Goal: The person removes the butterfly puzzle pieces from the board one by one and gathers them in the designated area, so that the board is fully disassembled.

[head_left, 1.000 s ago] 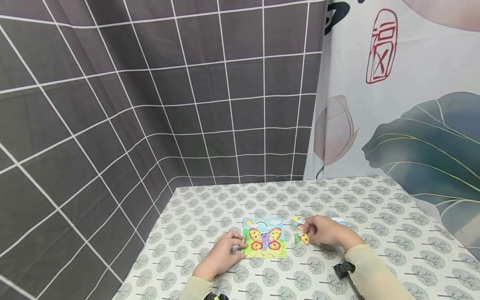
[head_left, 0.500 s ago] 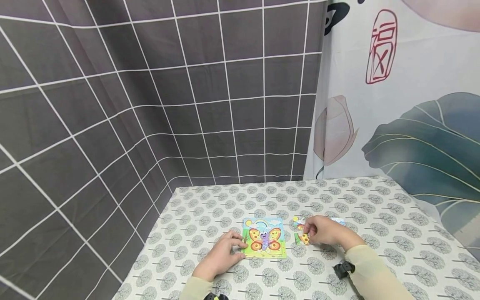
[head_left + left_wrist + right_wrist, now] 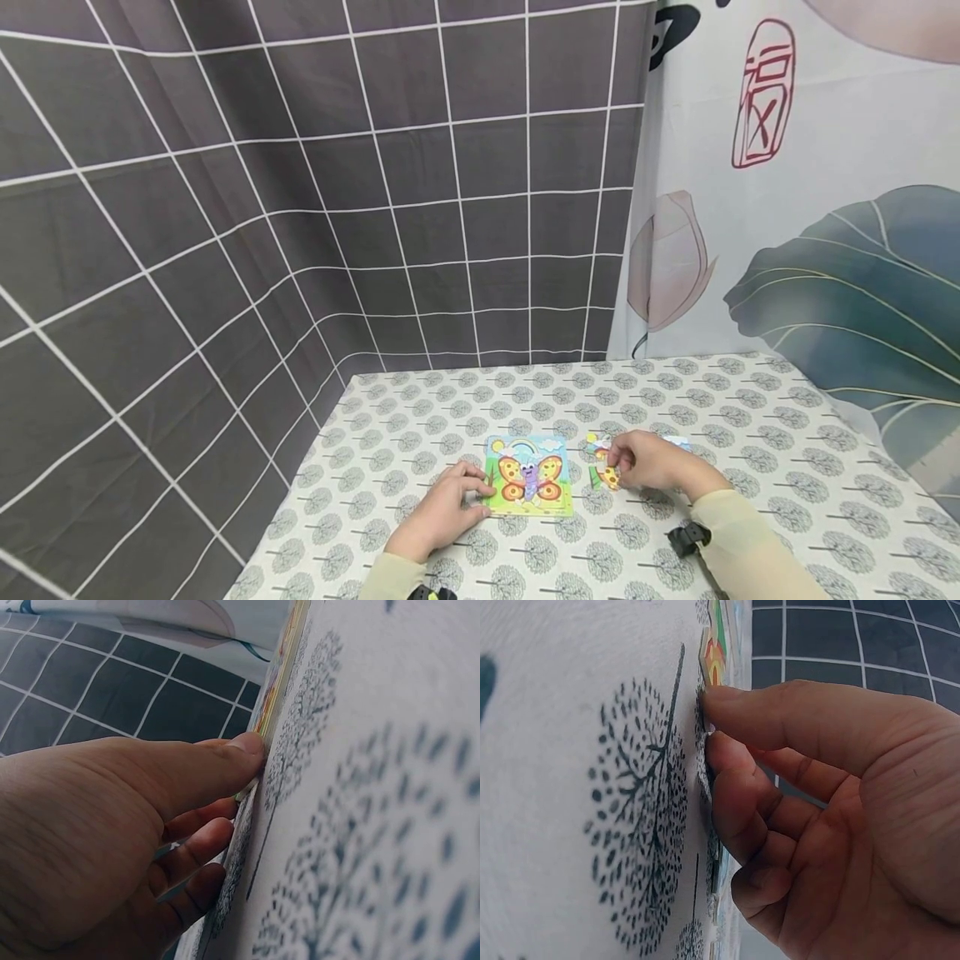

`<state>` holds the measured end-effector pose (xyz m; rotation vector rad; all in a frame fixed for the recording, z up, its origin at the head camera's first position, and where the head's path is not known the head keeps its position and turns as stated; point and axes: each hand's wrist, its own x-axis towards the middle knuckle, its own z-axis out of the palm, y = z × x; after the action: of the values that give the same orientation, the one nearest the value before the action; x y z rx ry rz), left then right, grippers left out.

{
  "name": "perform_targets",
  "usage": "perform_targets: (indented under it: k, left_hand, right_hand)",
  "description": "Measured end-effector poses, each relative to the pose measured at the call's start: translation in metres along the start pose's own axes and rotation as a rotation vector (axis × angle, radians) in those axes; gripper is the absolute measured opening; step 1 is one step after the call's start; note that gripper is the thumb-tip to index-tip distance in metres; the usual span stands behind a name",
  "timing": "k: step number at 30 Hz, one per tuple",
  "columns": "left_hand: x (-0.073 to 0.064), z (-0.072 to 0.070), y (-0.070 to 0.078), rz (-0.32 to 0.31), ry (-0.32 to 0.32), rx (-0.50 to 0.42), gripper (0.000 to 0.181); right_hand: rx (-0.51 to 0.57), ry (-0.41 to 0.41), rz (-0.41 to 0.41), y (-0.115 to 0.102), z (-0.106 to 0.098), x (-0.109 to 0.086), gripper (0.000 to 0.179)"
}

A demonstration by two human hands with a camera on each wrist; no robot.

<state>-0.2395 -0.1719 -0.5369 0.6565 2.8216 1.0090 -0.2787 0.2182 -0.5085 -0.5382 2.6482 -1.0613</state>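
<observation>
A square jigsaw puzzle board (image 3: 530, 475) with a purple-bodied butterfly lies flat on the table. At its left edge my left hand (image 3: 450, 504) rests, fingers loosely bent; in the left wrist view the thumb (image 3: 244, 746) touches the board's edge. To the right of the board, my right hand (image 3: 651, 460) has its thumb and forefinger together at a yellow-and-orange puzzle piece (image 3: 608, 477). The right wrist view shows this puzzle piece (image 3: 714, 660) edge-on at the thumb tip. The other right fingers are curled. Part of the pieces is hidden by the hand.
A puzzle piece with a sun (image 3: 592, 437) lies beyond the right hand's fingertips. Another, blue and white (image 3: 677, 442), shows behind that hand. The table wears a tree-patterned cloth (image 3: 540, 554). A dark checked curtain (image 3: 450, 250) hangs behind and to the left.
</observation>
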Motion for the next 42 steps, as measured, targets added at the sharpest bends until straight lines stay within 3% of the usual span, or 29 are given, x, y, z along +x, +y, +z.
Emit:
perform_targets:
  k: [10, 19, 29, 42]
  left_hand:
    - [0.0, 0.0, -0.003, -0.001, 0.005, 0.006, 0.024]
    - [0.0, 0.0, 0.006, 0.048, 0.062, -0.001, 0.027]
    - [-0.003, 0.008, 0.025, 0.13, 0.0, 0.015, 0.028]
    - [-0.006, 0.014, 0.03, 0.188, -0.062, 0.071, 0.026]
  right_hand:
    - [0.015, 0.024, 0.003, -0.004, 0.001, 0.004, 0.023]
    - [-0.044, 0.051, -0.1, -0.021, 0.008, 0.01, 0.02]
    - [-0.076, 0.05, -0.133, -0.038, 0.029, 0.028, 0.023]
    - [-0.094, 0.027, -0.127, -0.058, 0.053, 0.04, 0.018]
